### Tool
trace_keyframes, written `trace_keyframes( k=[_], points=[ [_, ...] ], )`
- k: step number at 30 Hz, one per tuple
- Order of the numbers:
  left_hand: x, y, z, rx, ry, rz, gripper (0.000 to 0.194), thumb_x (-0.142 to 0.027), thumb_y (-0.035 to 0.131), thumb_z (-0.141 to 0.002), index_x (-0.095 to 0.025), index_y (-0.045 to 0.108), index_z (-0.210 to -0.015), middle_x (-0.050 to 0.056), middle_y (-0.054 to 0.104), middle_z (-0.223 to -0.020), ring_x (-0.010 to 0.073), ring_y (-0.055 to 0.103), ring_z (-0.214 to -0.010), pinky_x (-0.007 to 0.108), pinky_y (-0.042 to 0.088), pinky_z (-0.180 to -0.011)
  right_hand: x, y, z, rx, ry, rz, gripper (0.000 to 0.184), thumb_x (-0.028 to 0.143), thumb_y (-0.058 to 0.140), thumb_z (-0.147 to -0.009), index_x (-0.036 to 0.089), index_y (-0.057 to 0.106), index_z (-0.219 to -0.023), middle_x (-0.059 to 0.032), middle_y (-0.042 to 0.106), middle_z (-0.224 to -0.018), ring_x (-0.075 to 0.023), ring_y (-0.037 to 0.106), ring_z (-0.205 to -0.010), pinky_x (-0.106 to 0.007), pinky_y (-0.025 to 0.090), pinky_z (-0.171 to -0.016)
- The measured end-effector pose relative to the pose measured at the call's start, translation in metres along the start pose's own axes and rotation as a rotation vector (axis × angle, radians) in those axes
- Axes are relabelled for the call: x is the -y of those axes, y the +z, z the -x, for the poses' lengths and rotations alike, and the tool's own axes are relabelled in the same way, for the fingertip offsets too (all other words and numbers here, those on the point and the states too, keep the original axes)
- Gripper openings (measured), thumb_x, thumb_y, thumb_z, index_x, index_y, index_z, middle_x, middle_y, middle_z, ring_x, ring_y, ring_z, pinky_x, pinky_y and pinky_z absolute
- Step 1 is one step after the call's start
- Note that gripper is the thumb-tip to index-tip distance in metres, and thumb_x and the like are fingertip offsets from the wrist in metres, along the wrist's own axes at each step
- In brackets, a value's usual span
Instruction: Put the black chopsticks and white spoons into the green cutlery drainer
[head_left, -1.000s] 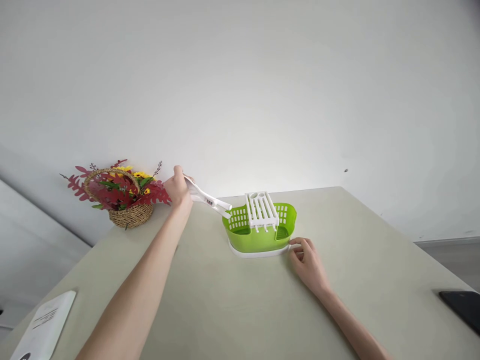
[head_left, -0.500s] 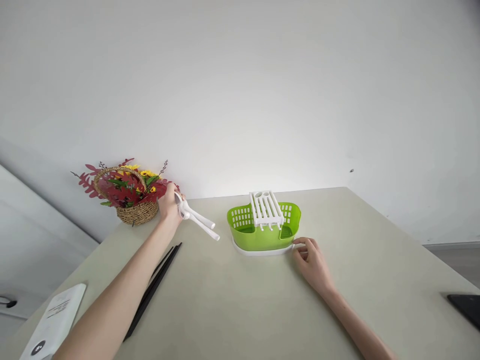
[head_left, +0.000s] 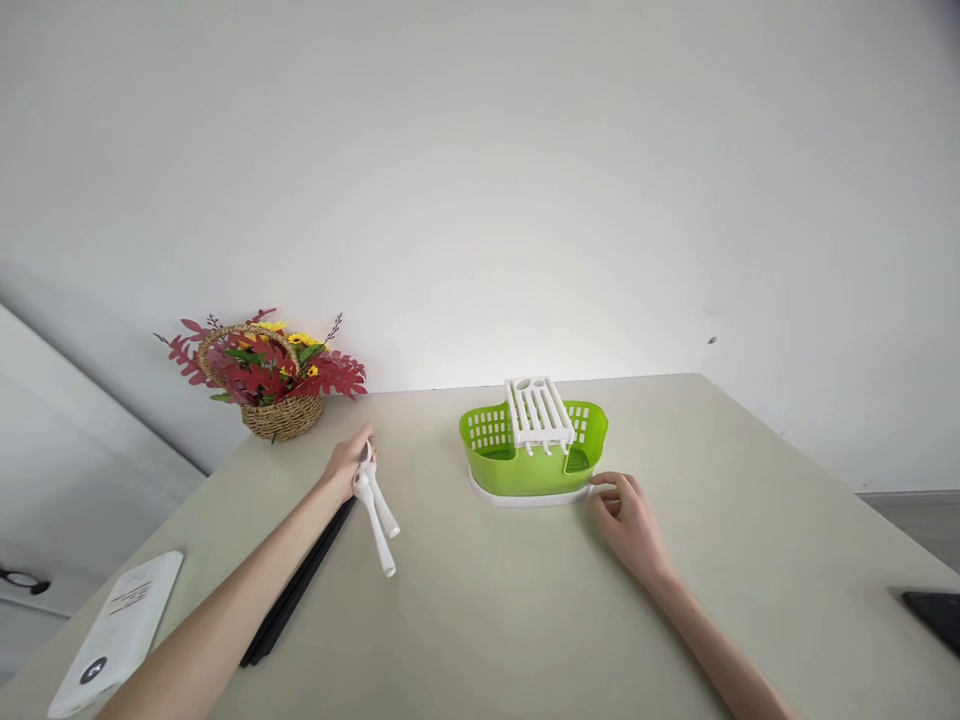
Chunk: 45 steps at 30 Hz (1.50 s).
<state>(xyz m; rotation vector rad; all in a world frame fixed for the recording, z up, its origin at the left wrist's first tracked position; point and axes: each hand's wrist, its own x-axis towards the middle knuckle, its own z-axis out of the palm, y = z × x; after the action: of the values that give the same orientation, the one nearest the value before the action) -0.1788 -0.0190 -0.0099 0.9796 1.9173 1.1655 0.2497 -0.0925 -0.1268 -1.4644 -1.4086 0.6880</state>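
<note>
My left hand (head_left: 351, 462) is closed around white spoons (head_left: 379, 520) near their bowl ends. Two handles show, pointing down towards the table, and the fingers partly cover the bowls. Beneath that wrist lie black chopsticks (head_left: 300, 590), partly hidden by the forearm. A green cutlery basket (head_left: 536, 475) with a white slotted rack (head_left: 541, 412) across its top rests on a white base tray (head_left: 525, 500). At the basket's lower right edge is my right hand (head_left: 628, 520), fingers curled, with index finger and thumb at the tray's rim.
A wicker basket of artificial flowers (head_left: 281, 415) stands at the back left by the wall. A white flat box-like device (head_left: 116, 635) lies at the left edge of the table (head_left: 480, 620). Something dark and flat (head_left: 934, 615) lies at the right edge.
My left hand has come down and nearer with the spoons, away from the flowers, and their handles have swung downward. My right hand stays at the cutlery basket. The view has shifted slightly.
</note>
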Motion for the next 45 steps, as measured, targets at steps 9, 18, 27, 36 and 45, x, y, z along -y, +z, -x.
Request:
trace_keyframes(
  k=[9, 18, 27, 36, 45],
  points=[
    [0.016, -0.003, 0.008, 0.156, 0.018, -0.206, 0.04, -0.045, 0.059, -0.075, -0.022, 0.045, -0.045, 0.001, 0.048, -0.041, 0.0115, 0.038, -0.038, 0.025, 0.029, -0.042, -0.002, -0.001, 0.0, 0.008, 0.009, 0.013, 0.022, 0.035, 0.052, -0.086, 0.025, 0.061, -0.103, -0.006, 0.062, -0.119, -0.0179, 0.07, -0.082, -0.034, 0.057, -0.074],
    [0.023, -0.001, 0.017, 0.308, 0.121, -0.473, 0.053, -0.058, 0.054, -0.079, -0.021, 0.048, -0.042, 0.0, 0.044, -0.04, 0.0136, 0.042, -0.04, 0.027, 0.031, -0.048, -0.005, -0.002, 0.0, 0.03, 0.036, 0.036, 0.025, 0.037, 0.051, -0.087, 0.024, 0.061, -0.106, -0.005, 0.066, -0.112, -0.0181, 0.069, -0.077, -0.035, 0.055, -0.072],
    [0.026, 0.005, 0.012, 0.242, 0.279, -0.736, 0.054, -0.052, 0.061, -0.076, -0.025, 0.028, -0.042, -0.004, 0.027, -0.042, 0.0129, 0.033, -0.044, 0.029, 0.025, -0.052, -0.001, -0.003, 0.001, 0.044, 0.059, 0.023, 0.024, 0.036, 0.052, -0.085, 0.023, 0.061, -0.103, -0.0027, 0.071, -0.095, -0.0179, 0.066, -0.068, -0.033, 0.052, -0.067],
    [0.033, 0.01, 0.015, 0.276, 0.377, -0.899, 0.051, -0.048, 0.056, -0.08, -0.024, 0.035, -0.04, 0.0, 0.039, -0.043, 0.0155, 0.043, -0.047, 0.029, 0.028, -0.054, -0.002, -0.003, 0.0, 0.036, 0.039, 0.022, 0.023, 0.037, 0.051, -0.085, 0.024, 0.061, -0.101, -0.0036, 0.072, -0.096, -0.0191, 0.067, -0.071, -0.034, 0.053, -0.069],
    [0.03, 0.014, 0.031, 0.222, 0.493, -0.993, 0.047, -0.045, 0.048, -0.086, -0.024, 0.043, -0.044, 0.005, 0.055, -0.048, 0.0195, 0.054, -0.055, 0.03, 0.031, -0.059, -0.001, -0.002, 0.0, 0.042, 0.035, 0.023, 0.023, 0.038, 0.05, -0.085, 0.024, 0.061, -0.1, -0.0035, 0.071, -0.095, -0.0191, 0.067, -0.071, -0.034, 0.052, -0.069]
  ],
)
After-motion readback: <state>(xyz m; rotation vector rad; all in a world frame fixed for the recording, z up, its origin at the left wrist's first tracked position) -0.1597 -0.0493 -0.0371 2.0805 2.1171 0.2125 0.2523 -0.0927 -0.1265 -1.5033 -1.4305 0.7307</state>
